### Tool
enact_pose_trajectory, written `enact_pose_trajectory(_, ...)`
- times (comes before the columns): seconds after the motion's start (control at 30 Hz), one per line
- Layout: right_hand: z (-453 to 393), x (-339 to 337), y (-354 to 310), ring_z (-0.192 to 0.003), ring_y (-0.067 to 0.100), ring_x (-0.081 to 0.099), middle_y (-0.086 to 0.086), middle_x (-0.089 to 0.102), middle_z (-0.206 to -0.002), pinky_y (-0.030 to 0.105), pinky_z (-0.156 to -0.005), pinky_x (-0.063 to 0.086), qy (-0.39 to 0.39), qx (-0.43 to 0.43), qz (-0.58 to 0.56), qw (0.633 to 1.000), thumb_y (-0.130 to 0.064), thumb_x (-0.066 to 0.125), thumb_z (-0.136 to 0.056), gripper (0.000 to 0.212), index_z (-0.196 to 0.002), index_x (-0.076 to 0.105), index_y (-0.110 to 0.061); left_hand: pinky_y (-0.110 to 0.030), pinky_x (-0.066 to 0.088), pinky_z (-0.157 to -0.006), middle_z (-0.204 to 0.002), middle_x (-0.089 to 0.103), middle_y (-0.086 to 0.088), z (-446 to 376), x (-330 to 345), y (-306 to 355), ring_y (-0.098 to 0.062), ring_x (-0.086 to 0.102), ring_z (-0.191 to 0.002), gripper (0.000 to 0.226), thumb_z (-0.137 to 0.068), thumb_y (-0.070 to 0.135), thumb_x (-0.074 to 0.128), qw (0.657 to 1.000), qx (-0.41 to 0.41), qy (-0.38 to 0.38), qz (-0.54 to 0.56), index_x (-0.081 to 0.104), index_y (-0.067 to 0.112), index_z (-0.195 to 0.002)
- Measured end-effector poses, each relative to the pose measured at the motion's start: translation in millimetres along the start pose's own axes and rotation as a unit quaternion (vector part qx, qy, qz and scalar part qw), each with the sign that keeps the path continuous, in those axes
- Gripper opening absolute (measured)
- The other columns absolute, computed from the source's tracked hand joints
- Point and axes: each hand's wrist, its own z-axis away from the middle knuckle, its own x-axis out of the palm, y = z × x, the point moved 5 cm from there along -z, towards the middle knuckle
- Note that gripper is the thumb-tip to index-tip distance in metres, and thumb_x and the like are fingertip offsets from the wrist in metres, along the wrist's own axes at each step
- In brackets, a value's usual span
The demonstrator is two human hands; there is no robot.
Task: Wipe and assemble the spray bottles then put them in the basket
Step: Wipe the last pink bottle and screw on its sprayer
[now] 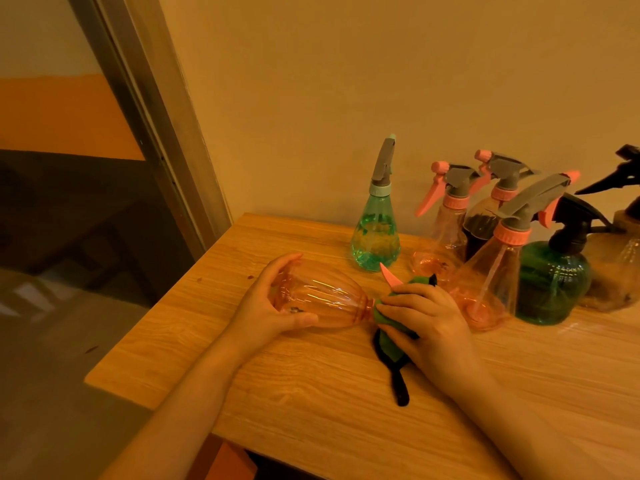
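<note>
Head view: left hand gripping orange bottle on its side above wooden table; right hand pressing green cloth around its neck, trigger tip just behind. Six assembled bottles, among them green bottle, upright near wall. Wiping apparently midway; basket unseen, no bottle yet loaded.

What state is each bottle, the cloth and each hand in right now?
Left hand: grips the orange bottle's base.
Orange bottle: on its side, neck bare.
Right hand: presses the green cloth onto the neck.
Green cloth: bunched at the bottle neck.
Teal bottle: upright, sprayer on.
Three pink-trigger bottles: upright, sprayers on.
Dark green bottle: upright, black sprayer on.
</note>
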Motion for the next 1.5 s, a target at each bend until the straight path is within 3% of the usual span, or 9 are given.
enact_pose_trajectory(0.1,3.0,-7.8,1.3,-0.104,0.013,0.060,-0.011,0.070,-0.102,0.037,-0.086,0.049,0.000,0.016,-0.028,0.999,-0.036,0.061,-0.084,0.024,-0.093,0.075,-0.019,-0.014,0.049,-0.081,-0.133,0.048,0.012,1.2,-2.0,-2.5,0.002,0.052,-0.113,0.091,-0.044,0.042,0.087,1.000,-0.001,0.008,-0.011,0.046,0.052,-0.125)
enact_pose_trajectory(0.3,10.9,-22.4,19.9,-0.106,-0.005,0.056,-0.025,0.062,-0.105,0.014,-0.094,0.041,0.047,0.145,-0.137,0.979,-0.031,0.072,-0.076,0.024,-0.099,0.069,-0.028,-0.014,0.050,-0.078,-0.132,0.039,0.026,1.9,-1.9,-1.5,0.006,0.046,-0.115,0.089,-0.049,0.051,0.077,1.000,-0.014,0.008,-0.010,0.034,0.055,-0.128)
enact_pose_trajectory(0.5,4.5,-9.9,10.8,-0.111,0.002,0.055,-0.013,0.064,-0.111,0.017,-0.098,0.040,0.017,0.127,-0.105,0.986,-0.028,0.068,-0.078,0.026,-0.103,0.072,-0.021,-0.018,0.051,-0.082,-0.138,0.040,0.020,0.9,-0.7,-3.4,0.010,0.043,-0.117,0.086,-0.057,0.052,0.071,1.000,-0.023,0.006,0.017,0.030,0.056,-0.132)
enact_pose_trajectory(0.63,2.6,3.7,6.9,-0.129,0.006,0.043,-0.012,0.055,-0.131,0.024,-0.108,0.033,-0.100,0.102,-0.094,0.985,-0.047,0.063,-0.083,0.042,-0.121,0.063,-0.027,-0.028,0.052,-0.084,-0.137,0.046,0.010,-0.9,-3.5,-4.9,-0.006,0.047,-0.120,0.074,-0.057,0.052,0.073,0.999,-0.017,0.033,0.006,0.042,0.058,-0.125)
enact_pose_trajectory(0.73,7.9,10.4,6.5,-0.132,0.008,0.041,-0.011,0.050,-0.138,0.029,-0.108,0.035,-0.161,0.085,-0.071,0.981,-0.036,0.068,-0.083,0.043,-0.124,0.062,-0.027,-0.023,0.055,-0.073,-0.128,0.051,0.014,-1.8,-7.8,-5.4,-0.006,0.051,-0.114,0.071,-0.056,0.050,0.075,0.997,-0.021,0.065,0.028,0.048,0.054,-0.121)
enact_pose_trajectory(0.93,12.8,-1.3,6.3,-0.105,0.009,0.063,-0.007,0.068,-0.114,0.023,-0.089,0.048,-0.143,0.097,-0.027,0.985,-0.020,0.081,-0.073,0.034,-0.106,0.072,-0.025,-0.022,0.055,-0.069,-0.130,0.045,0.015,0.8,-7.8,-4.3,-0.010,0.049,-0.114,0.070,-0.059,0.047,0.074,0.996,-0.030,0.074,0.031,0.046,0.053,-0.123)
enact_pose_trajectory(1.13,14.6,-2.1,2.1,-0.107,0.006,0.059,-0.010,0.066,-0.115,0.018,-0.091,0.041,-0.140,0.105,-0.037,0.984,-0.020,0.080,-0.074,0.035,-0.107,0.072,-0.026,-0.037,0.046,-0.097,-0.144,0.034,0.020,2.2,-4.9,-5.1,-0.006,0.038,-0.130,0.104,-0.046,0.058,0.083,0.999,-0.020,-0.007,0.027,0.028,0.058,-0.135)
enact_pose_trajectory(1.3,15.4,-8.2,5.8,-0.118,-0.004,0.048,-0.024,0.054,-0.123,0.013,-0.099,0.037,-0.118,0.146,-0.093,0.978,-0.015,0.071,-0.077,0.042,-0.116,0.066,-0.029,-0.033,0.055,-0.083,-0.133,0.051,0.012,0.4,-11.5,-6.8,-0.011,0.051,-0.121,0.086,-0.045,0.044,0.088,0.997,-0.026,0.010,0.067,0.053,0.047,-0.123)
enact_pose_trajectory(1.5,10.8,-23.0,6.8,-0.116,-0.013,0.047,-0.027,0.051,-0.122,0.007,-0.096,0.035,-0.009,0.170,-0.139,0.976,-0.005,0.078,-0.073,0.050,-0.113,0.063,-0.031,-0.033,0.056,-0.073,-0.123,0.055,0.003,3.0,-15.6,-11.6,-0.019,0.058,-0.107,0.076,-0.046,0.043,0.081,0.994,-0.054,0.048,0.085,0.056,0.041,-0.117)
